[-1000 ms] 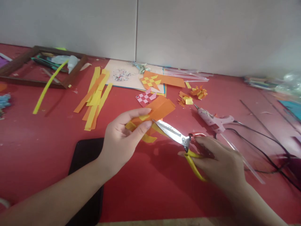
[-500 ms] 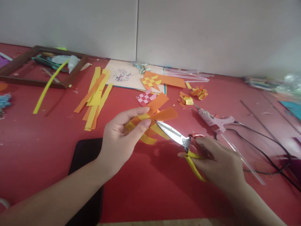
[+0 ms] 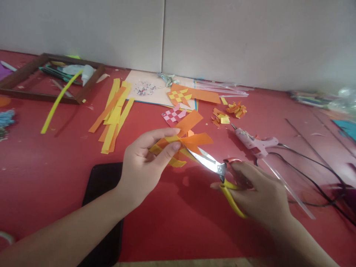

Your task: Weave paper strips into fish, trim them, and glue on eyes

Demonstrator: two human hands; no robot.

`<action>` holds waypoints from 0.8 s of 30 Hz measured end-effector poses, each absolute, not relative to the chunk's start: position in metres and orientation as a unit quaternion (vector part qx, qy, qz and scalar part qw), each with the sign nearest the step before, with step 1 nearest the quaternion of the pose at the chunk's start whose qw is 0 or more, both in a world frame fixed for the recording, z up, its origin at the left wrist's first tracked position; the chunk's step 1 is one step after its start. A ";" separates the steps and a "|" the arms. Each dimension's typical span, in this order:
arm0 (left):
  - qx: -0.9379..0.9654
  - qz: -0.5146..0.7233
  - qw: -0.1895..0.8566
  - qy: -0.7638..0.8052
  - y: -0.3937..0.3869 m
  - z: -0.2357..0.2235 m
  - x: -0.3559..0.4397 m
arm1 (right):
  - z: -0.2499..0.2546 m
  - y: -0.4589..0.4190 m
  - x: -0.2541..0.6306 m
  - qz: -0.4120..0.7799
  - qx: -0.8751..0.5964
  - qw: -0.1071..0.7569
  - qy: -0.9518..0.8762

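Note:
My left hand (image 3: 144, 163) pinches a woven piece of orange and yellow paper strips (image 3: 183, 140) above the red table (image 3: 41, 163), thumb and forefinger closed on its left end. My right hand (image 3: 258, 193) grips a pair of scissors (image 3: 219, 170) with yellow and red handles. The steel blades point left and reach under the orange strips that stick out of the woven piece.
A black phone (image 3: 101, 207) lies under my left forearm. Loose yellow and orange strips (image 3: 114, 111) lie behind it. A pink-white woven fish (image 3: 172, 115), another orange woven piece (image 3: 183, 95), paper scraps (image 3: 228, 113), a pink glue gun (image 3: 254, 141) with black cord, and a wooden frame (image 3: 47, 78) lie around.
The orange strips have spread apart and turned, one now pointing up and right. The scissor blades have slid further left beneath the strips. My hands have barely shifted.

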State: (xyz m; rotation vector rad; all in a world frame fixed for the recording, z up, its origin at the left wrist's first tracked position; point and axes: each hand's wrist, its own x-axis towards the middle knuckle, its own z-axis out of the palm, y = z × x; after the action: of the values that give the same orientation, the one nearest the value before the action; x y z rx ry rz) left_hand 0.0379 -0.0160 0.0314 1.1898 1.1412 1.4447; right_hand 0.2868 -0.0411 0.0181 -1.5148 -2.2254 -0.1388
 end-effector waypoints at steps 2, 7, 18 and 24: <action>0.487 0.588 0.450 0.464 -0.016 0.031 0.038 | 0.018 -0.041 0.287 -0.051 -0.549 0.224 -0.804; 0.461 0.600 0.447 0.477 -0.017 0.028 0.040 | 0.020 -0.041 0.286 -0.044 -0.549 0.227 -0.803; 0.482 0.583 0.445 0.480 -0.017 0.031 0.039 | 0.020 -0.041 0.284 -0.044 -0.549 0.227 -0.803; 0.483 0.582 0.453 0.472 -0.018 0.029 0.039 | 0.019 -0.041 0.284 -0.033 -0.549 0.233 -0.802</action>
State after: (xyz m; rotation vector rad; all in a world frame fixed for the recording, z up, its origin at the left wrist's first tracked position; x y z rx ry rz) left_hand 0.0386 -0.0180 0.0288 1.1916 1.1664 1.4365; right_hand 0.2845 -0.0409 0.0194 -1.5070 -2.2029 -0.0899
